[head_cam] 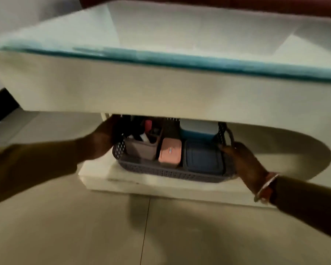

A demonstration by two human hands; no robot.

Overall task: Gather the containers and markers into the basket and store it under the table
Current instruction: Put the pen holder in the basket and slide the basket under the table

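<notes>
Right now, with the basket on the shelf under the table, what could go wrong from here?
1. The basket sits close to the front edge of the low shelf; if it is let go here, it might slide or tip off.
2. The markers stand tall in their grey holder, just under the table's hanging cloth, and could snag and topple.

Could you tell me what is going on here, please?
A person is crouched at a table, with a grey basket that seems to rest on the low shelf underneath it. The left hand is at the basket's left end and the right hand at its right end; blur hides the exact grip. In the basket are a pink container, a dark blue container, a light blue container and a cup of markers.
</notes>
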